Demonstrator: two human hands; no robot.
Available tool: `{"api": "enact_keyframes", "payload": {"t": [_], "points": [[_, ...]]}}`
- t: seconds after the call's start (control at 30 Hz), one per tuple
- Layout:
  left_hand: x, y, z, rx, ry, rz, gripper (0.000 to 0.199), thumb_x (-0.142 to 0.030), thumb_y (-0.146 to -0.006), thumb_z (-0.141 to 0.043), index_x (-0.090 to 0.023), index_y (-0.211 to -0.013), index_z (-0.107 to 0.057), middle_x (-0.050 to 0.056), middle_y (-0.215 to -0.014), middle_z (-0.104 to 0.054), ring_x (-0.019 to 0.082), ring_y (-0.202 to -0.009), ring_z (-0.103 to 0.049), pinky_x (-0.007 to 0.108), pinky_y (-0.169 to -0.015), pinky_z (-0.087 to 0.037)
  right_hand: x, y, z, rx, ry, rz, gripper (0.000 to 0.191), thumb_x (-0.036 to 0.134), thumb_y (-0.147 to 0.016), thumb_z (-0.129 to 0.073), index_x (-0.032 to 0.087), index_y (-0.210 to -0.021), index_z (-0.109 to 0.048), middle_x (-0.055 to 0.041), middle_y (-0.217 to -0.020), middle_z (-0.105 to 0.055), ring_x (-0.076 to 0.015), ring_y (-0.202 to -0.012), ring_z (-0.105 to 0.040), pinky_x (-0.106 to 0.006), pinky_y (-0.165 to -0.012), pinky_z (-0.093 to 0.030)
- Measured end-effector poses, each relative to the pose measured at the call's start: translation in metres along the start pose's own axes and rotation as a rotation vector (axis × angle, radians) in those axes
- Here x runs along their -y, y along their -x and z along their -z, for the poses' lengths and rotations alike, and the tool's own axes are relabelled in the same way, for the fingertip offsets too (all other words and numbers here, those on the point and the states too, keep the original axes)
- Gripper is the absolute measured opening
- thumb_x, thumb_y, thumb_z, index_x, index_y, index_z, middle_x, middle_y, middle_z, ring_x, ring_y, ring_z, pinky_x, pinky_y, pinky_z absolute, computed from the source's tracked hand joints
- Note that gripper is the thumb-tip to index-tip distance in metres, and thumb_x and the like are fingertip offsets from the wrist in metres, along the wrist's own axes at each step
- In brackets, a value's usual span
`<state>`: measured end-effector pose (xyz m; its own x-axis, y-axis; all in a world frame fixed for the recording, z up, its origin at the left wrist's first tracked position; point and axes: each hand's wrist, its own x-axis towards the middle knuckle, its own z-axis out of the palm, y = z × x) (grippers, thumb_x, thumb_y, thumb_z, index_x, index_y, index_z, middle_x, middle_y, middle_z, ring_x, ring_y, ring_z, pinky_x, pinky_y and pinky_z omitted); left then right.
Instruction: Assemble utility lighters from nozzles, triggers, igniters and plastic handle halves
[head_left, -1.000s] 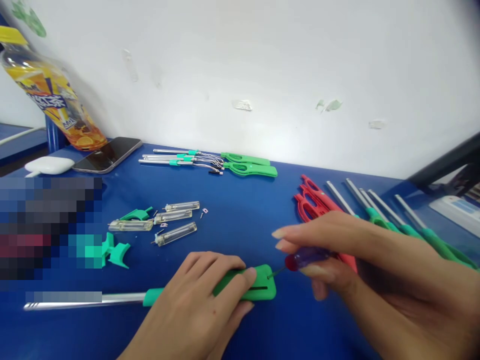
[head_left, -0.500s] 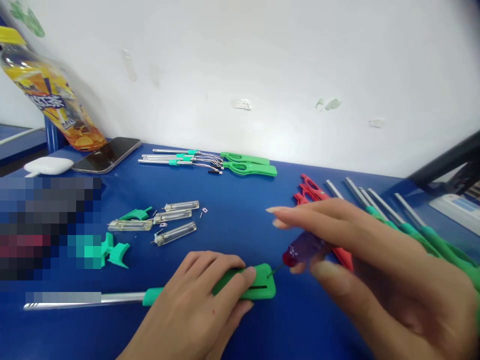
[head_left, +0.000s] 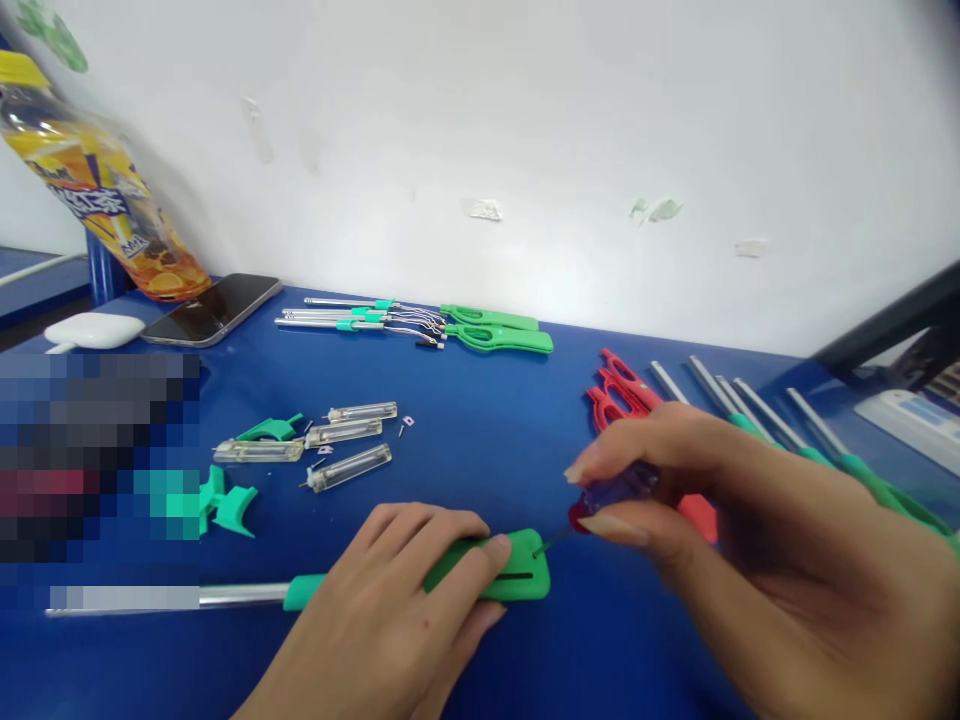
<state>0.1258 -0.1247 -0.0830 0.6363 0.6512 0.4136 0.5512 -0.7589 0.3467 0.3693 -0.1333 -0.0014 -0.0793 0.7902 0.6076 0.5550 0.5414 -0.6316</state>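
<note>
A green lighter body (head_left: 531, 563) with a long metal tube (head_left: 244, 596) lies across the near part of the blue table. My left hand (head_left: 409, 590) is wrapped over its green handle and presses it down. At the right, my right hand (head_left: 720, 520) pinches a small purple screwdriver (head_left: 619, 487) with a red collar between thumb and fingers. The thin shaft slants down left, its tip at a small hole near the handle's right end.
Clear fuel tanks (head_left: 351, 467) and teal clips (head_left: 234, 508) lie left. Green lighters with wires (head_left: 499, 338) rest by the wall. Red shells (head_left: 622, 395) and several metal tubes (head_left: 669, 382) are right. A phone (head_left: 217, 310) and bottle (head_left: 112, 190) stand back left.
The fingers of my right hand have closed in around the screwdriver's handle, where they were more spread before. My left hand and the green lighter body have stayed in place.
</note>
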Motion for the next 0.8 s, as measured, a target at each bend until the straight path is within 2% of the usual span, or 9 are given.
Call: {"api": "enact_keyframes", "payload": {"t": [0.23, 0.6, 0.8], "points": [[0.0005, 0.0017, 0.0, 0.007, 0.022, 0.008, 0.025, -0.024, -0.124, -0.059, -0.03, -0.145, -0.07, -0.001, -0.134, -0.081, 0.023, -0.114, -0.078, 0.039, -0.101, -0.062, 0.0022, 0.0008, 0.002, 0.041, 0.014, -0.061, 0.017, 0.028, -0.1, -0.091, 0.039, -0.107, -0.08, 0.0118, -0.092, -0.082, -0.0084, -0.052, -0.062, -0.02, -0.053, -0.058], [-0.0016, -0.0002, -0.0009, -0.009, 0.01, 0.004, 0.025, -0.024, -0.124, -0.057, -0.03, -0.146, -0.069, 0.0, -0.136, -0.081, 0.023, -0.115, -0.078, 0.04, -0.101, -0.062, -0.0001, -0.0019, 0.0019, 0.041, 0.012, -0.058, 0.019, 0.027, -0.099, -0.092, 0.038, -0.107, -0.078, 0.0129, -0.092, -0.081, -0.0073, -0.051, -0.063, -0.018, -0.052, -0.056], [-0.0002, -0.001, -0.0022, -0.017, 0.005, -0.009, 0.024, -0.024, -0.124, -0.058, -0.03, -0.145, -0.069, 0.0, -0.133, -0.082, 0.023, -0.113, -0.079, 0.04, -0.1, -0.062, -0.0024, -0.0002, 0.0036, 0.05, 0.081, -0.015, 0.014, 0.032, -0.103, -0.088, 0.038, -0.111, -0.078, 0.013, -0.094, -0.081, -0.0061, -0.055, -0.066, -0.016, -0.055, -0.056]]}}
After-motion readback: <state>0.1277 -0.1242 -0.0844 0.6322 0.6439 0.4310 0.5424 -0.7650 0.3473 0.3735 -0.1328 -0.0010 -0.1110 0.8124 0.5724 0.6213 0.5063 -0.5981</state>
